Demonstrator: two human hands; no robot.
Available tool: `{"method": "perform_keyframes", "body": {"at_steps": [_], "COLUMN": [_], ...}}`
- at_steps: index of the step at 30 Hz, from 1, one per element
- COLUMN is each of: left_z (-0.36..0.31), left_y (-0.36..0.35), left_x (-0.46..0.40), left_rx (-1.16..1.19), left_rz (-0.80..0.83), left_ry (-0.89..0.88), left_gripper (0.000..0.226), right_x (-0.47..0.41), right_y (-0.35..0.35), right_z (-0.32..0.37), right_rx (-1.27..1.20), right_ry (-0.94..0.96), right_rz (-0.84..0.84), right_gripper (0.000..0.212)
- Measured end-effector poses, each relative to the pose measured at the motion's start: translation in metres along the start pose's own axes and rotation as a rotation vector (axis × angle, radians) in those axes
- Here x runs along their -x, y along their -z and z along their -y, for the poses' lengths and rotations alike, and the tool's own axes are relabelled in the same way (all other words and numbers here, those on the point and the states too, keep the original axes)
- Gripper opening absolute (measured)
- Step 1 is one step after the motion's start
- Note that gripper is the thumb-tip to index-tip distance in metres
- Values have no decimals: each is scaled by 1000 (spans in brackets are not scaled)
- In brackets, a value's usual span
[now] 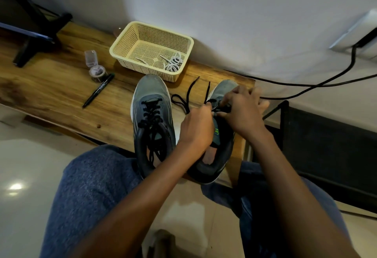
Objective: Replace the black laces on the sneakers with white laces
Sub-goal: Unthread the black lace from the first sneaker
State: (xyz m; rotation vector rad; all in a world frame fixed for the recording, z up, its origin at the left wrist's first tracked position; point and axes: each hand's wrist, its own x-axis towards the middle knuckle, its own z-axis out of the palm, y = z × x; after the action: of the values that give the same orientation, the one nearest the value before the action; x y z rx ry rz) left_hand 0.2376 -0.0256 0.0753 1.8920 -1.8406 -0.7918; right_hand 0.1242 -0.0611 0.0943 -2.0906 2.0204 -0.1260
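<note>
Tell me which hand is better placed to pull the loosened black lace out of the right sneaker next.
Probably the left hand: it already pinches the black lace, whose free ends trail toward the basket. The right hand is curled over the right sneaker, steadying it.

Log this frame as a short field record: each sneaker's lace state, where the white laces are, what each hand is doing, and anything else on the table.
left sneaker: still fully laced in black, untouched
right sneaker: black lace partly pulled out, loose ends trailing on the wooden table
white laces: lying in the cream basket
left hand: pinching the black lace at the right sneaker
right hand: fingers curled at the eyelets, working the lace
other items: black marker, tape roll, small clear box
stage: unlacing first shoe
</note>
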Motion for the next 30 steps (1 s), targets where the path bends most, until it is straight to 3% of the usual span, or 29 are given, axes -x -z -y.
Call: {"method": "perform_keyframes", "body": {"at_steps": [5,10,12,17,20,25,30], "left_z": [0,-1,-1,1,1,2,4], "left_y": [3,4,4,6,5,5,6], "left_x": [-2,-3,-3,-3,-2,-3,-8], "left_rx": [21,94,85,57,44,70,143], "left_rz": [7,5,9,7,16,15,25], "left_ry": [22,64,64,62,50,48,94], "left_gripper": [23,26,24,25,24,22,25], "right_x": [-1,-5,-4,-4,-3,-2,-7], "right_y": [1,25,25,11,2,-5,19], "right_z": [3,-23,-26,-15,-3,4,-21], "right_rx": [58,-25,-24,-96,-101,-3,-12], "right_ry": [29,-235,-261,-69,29,50,-235], "right_rz": [-60,-260,-259,-71,1,-63,-243], "right_gripper": [13,9,10,24,21,12,8]}}
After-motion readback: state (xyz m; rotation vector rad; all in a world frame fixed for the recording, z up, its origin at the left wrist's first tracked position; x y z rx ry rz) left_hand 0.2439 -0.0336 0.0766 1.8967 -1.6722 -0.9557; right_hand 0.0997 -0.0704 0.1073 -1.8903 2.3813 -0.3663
